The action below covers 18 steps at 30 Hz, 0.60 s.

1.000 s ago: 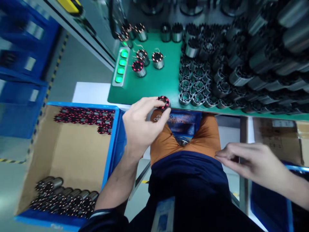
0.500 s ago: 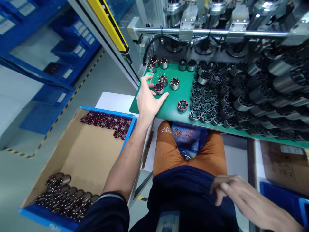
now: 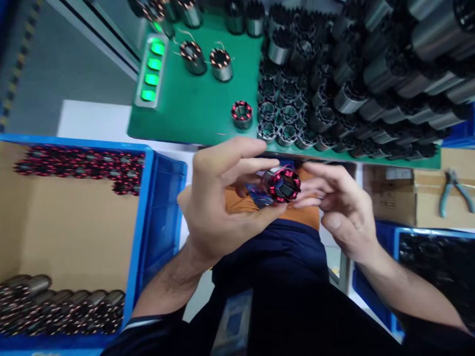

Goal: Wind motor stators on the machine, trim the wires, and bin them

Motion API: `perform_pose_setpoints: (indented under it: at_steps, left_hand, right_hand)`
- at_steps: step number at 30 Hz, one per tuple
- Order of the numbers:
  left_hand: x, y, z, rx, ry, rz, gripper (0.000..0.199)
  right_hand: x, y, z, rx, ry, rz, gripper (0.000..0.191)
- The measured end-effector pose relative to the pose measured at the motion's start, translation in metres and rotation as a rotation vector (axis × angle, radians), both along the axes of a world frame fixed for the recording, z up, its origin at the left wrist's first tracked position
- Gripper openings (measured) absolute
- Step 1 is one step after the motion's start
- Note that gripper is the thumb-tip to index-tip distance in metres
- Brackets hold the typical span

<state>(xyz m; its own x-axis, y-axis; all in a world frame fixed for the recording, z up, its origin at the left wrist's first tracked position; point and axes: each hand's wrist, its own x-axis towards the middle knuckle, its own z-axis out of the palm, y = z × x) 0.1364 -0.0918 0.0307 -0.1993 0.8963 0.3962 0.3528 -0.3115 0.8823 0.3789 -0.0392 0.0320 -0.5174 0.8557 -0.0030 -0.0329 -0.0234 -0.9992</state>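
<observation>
Over my lap, my left hand (image 3: 226,198) grips a motor stator (image 3: 282,184) with red-wound coils, its coil end turned toward me. From the other side my right hand (image 3: 345,207) comes close, fingers apart and tips beside the stator; whether they touch it I cannot tell. Another red-wound stator (image 3: 242,115) stands on the green work surface (image 3: 193,113) beyond my hands. Further back are two copper-wound stators (image 3: 221,64) with loose wire ends.
Bare stator cores (image 3: 289,113) crowd the surface's right side. Four green-lit buttons (image 3: 152,79) sit at its left. A blue-rimmed box (image 3: 148,198) at left holds rows of wound stators. At right, pliers (image 3: 451,185) lie on a cardboard box (image 3: 423,202).
My left hand has taken a red-wound stator from the green surface and brought it over my lap. My right hand has come up beside it. The view has moved closer.
</observation>
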Motion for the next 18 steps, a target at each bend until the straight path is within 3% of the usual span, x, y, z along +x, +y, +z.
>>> perform_pose_setpoints:
  at_steps: [2,7,12,18]
  left_hand:
    - [0.010,0.000,-0.002,0.046,-0.004,-0.068,0.069]
    - [0.007,0.005,-0.006,0.085,0.077,-0.122,0.076]
    - [-0.005,-0.002,-0.002,0.272,0.433,0.002,0.035]
    - [-0.018,0.007,0.001,0.529,0.666,0.017,0.022]
  right_hand:
    - [-0.012,0.001,0.004,-0.126,0.063,-0.012,0.071]
    - [-0.014,0.006,0.009,-0.240,0.008,-0.036,0.046]
    - [-0.001,0.009,0.007,-0.286,0.030,-0.058,0.036]
    - [-0.001,0.010,0.006,-0.306,0.026,-0.063,0.035]
